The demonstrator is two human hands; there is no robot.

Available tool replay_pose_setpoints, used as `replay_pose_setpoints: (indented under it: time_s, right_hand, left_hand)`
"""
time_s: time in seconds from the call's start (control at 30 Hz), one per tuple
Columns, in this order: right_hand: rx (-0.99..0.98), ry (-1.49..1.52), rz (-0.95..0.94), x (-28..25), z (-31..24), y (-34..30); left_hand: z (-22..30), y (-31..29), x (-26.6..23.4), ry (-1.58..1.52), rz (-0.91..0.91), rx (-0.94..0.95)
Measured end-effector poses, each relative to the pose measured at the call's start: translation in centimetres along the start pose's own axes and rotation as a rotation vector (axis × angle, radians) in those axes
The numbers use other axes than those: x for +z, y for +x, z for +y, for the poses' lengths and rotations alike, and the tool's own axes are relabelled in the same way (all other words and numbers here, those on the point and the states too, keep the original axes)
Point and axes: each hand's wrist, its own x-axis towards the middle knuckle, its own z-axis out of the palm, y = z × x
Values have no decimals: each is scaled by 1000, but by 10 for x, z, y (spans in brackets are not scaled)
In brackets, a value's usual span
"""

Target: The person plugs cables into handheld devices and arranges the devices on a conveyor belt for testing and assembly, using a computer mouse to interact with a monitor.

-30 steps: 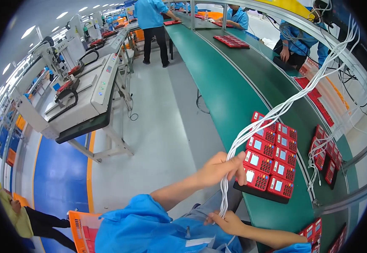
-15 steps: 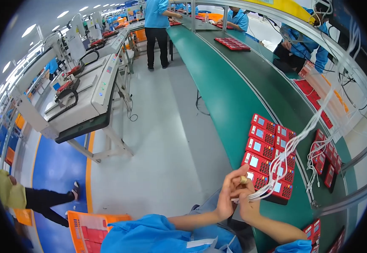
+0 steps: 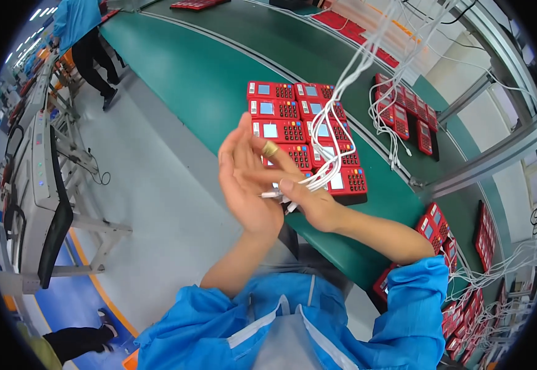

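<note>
My right hand (image 3: 315, 206) grips a bundle of white cables (image 3: 330, 161), whose small plug ends (image 3: 273, 195) stick out toward my left palm. My left hand (image 3: 247, 182) is held up beside it, fingers stretched out and palm turned toward the plugs. A yellow band (image 3: 270, 149) circles one finger where the hands overlap. Just beyond my hands, red card terminals (image 3: 278, 131) with keypads and lit screens lie in two columns on the green bench (image 3: 176, 80). My hands and the cables hide part of the nearer terminals.
The cables hang from above, along a metal frame (image 3: 497, 163). More red terminals (image 3: 404, 105) sit on the dark belt to the right, others (image 3: 435, 225) near my right elbow with tangled white cables (image 3: 503, 271). A person in blue (image 3: 83, 37) stands at the far left.
The view has swung toward the bench, so the terminals appear further left. My left fingers have straightened and come away from the plugs, while my right hand keeps its hold on the cables.
</note>
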Motion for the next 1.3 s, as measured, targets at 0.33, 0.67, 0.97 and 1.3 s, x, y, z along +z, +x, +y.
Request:
replay_pose_setpoints:
  time_s: [0.33, 0.67, 0.97, 1.3]
  right_hand:
    - [59, -188, 59, -9, 18, -10]
    - [4, -165, 225, -21, 19, 7]
    - [-163, -454, 434, -13, 14, 9]
    - [-159, -489, 607, -43, 8, 19]
  left_hand:
    - [10, 5, 27, 59, 62, -25]
    - [-39, -6, -9, 202, -220, 245]
    - [-43, -24, -23, 582, -343, 260]
    - [-25, 42, -32, 860, -382, -129]
